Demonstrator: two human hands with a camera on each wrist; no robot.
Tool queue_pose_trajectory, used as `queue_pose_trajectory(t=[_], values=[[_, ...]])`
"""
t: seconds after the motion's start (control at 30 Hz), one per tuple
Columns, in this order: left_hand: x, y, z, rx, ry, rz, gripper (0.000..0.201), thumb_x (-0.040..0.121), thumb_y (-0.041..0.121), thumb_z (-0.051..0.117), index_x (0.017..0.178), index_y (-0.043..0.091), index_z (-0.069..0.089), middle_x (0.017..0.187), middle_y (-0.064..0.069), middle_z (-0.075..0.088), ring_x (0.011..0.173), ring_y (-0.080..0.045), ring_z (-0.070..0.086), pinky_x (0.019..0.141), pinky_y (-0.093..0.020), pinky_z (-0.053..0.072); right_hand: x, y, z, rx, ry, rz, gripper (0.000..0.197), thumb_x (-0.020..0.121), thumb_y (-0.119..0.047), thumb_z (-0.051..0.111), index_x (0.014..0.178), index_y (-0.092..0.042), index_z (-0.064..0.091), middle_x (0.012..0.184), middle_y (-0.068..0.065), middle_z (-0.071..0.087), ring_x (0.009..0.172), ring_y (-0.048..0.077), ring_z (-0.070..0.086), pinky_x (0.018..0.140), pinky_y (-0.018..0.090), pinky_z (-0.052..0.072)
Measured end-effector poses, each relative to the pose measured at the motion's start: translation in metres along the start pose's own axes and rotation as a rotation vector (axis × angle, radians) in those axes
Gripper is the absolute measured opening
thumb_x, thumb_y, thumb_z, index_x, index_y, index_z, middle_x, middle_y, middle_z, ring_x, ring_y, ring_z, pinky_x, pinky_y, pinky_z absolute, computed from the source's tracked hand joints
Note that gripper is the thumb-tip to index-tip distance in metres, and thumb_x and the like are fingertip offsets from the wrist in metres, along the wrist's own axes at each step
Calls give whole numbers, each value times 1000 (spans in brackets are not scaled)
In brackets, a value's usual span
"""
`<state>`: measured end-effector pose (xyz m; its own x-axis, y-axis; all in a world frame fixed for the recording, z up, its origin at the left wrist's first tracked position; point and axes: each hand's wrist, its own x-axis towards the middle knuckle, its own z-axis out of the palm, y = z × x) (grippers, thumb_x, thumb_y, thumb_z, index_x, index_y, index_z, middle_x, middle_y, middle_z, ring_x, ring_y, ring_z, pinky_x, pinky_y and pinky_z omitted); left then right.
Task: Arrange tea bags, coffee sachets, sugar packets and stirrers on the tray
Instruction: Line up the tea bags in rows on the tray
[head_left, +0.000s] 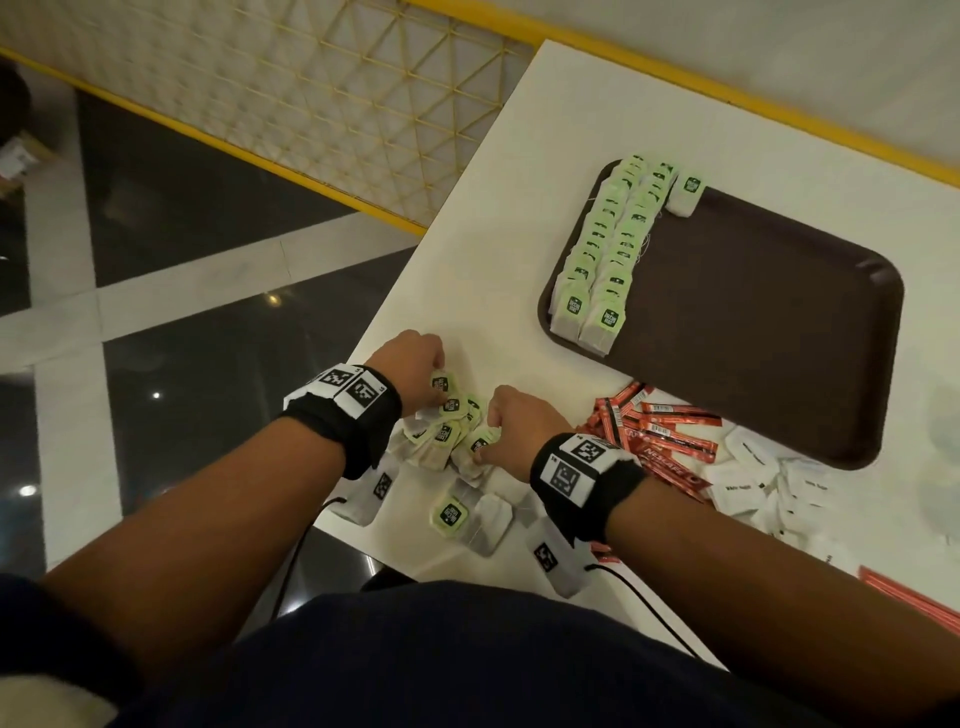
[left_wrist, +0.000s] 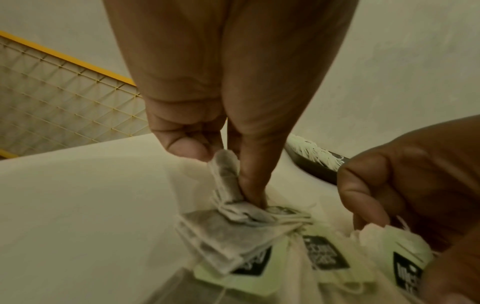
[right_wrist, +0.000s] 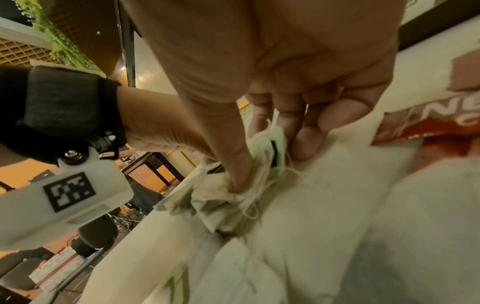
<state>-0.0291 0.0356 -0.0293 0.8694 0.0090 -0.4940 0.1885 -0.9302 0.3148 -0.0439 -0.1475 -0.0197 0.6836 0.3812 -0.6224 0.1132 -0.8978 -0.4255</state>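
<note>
A loose pile of tea bags (head_left: 452, 426) with green tags lies near the table's front left corner. My left hand (head_left: 415, 364) pinches one tea bag (left_wrist: 226, 174) from the pile between thumb and fingers. My right hand (head_left: 511, 421) pinches another tea bag (right_wrist: 270, 148) by its green tag, strings trailing. On the dark brown tray (head_left: 753, 322), two rows of tea bags (head_left: 610, 249) line the left side. Red coffee sachets (head_left: 654, 431) and white sugar packets (head_left: 763, 478) lie in front of the tray.
The white table (head_left: 493, 249) ends just left of the pile, with dark floor (head_left: 182, 364) below. A yellow-framed mesh fence (head_left: 311, 93) stands behind. Orange stirrers (head_left: 904, 592) lie at the front right edge. Cables hang from both wristbands.
</note>
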Motion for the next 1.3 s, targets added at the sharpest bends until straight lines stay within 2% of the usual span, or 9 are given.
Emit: queue_pose_trajectory(t=[0.23, 0.33, 0.53, 0.67, 0.77, 0.8, 0.87, 0.93, 1.3], values=[[1, 3, -10, 91, 16, 33, 24, 91, 35, 59, 103, 15, 65, 100, -5, 64, 94, -28, 61, 78, -37, 51, -6, 17, -8, 217, 63, -94, 28, 78, -16, 74, 93, -23, 52, 80, -7, 49, 73, 16, 52, 60, 28, 38], [-2, 12, -17, -67, 46, 112, 25, 96, 27, 51, 83, 9, 63, 87, -7, 64, 83, -28, 61, 75, -39, 50, -9, 28, -23, 292, 129, -128, 28, 76, -15, 76, 89, -26, 53, 74, -7, 45, 62, 9, 44, 53, 22, 32], [-2, 50, -27, -512, -89, 178, 20, 102, 25, 46, 102, 9, 57, 97, -5, 70, 88, -21, 66, 79, -38, 56, -20, 36, -68, 328, 134, -278, 26, 76, -15, 79, 92, -23, 60, 73, -9, 46, 57, 3, 40, 57, 22, 36], [4, 79, -29, -817, -271, 124, 15, 103, 18, 44, 111, 13, 54, 95, -4, 59, 79, -13, 60, 65, -24, 56, -27, 38, -98, 339, 140, -335, 25, 77, -15, 79, 93, -21, 61, 76, -8, 55, 56, 0, 44, 55, 14, 37], [13, 91, -37, -1110, -365, 70, 24, 95, 16, 61, 118, 14, 58, 98, 4, 51, 76, -1, 56, 75, -7, 47, -26, 43, -119, 295, 199, -325, 24, 77, -15, 79, 94, -20, 62, 77, -9, 57, 60, 0, 46, 58, 14, 38], [17, 94, -39, -1207, -437, 62, 30, 95, 14, 60, 124, 7, 55, 101, 1, 53, 81, -5, 59, 81, -10, 48, -25, 45, -125, 281, 225, -309, 24, 77, -16, 79, 95, -20, 63, 77, -8, 56, 60, 2, 45, 58, 17, 38], [18, 106, -45, -1288, -508, 106, 30, 103, 19, 46, 128, 2, 49, 110, -14, 61, 98, -32, 66, 95, -41, 54, -23, 49, -137, 255, 283, -268, 25, 78, -16, 78, 97, -20, 63, 76, -8, 53, 60, 4, 44, 57, 18, 36], [25, 117, -49, -1302, -519, 111, 27, 104, 24, 42, 123, 6, 50, 111, -17, 64, 101, -35, 65, 97, -52, 51, -20, 53, -146, 248, 332, -237, 26, 78, -17, 78, 98, -20, 63, 79, -9, 53, 62, 3, 45, 58, 19, 38], [75, 159, -62, -1285, -384, 275, 39, 91, 3, 62, 125, 19, 52, 116, -4, 68, 103, -21, 67, 81, -35, 58, 6, 93, -168, 593, 644, -35, 38, 80, -31, 78, 109, -19, 56, 91, 1, 65, 75, 12, 61, 65, 23, 49]])
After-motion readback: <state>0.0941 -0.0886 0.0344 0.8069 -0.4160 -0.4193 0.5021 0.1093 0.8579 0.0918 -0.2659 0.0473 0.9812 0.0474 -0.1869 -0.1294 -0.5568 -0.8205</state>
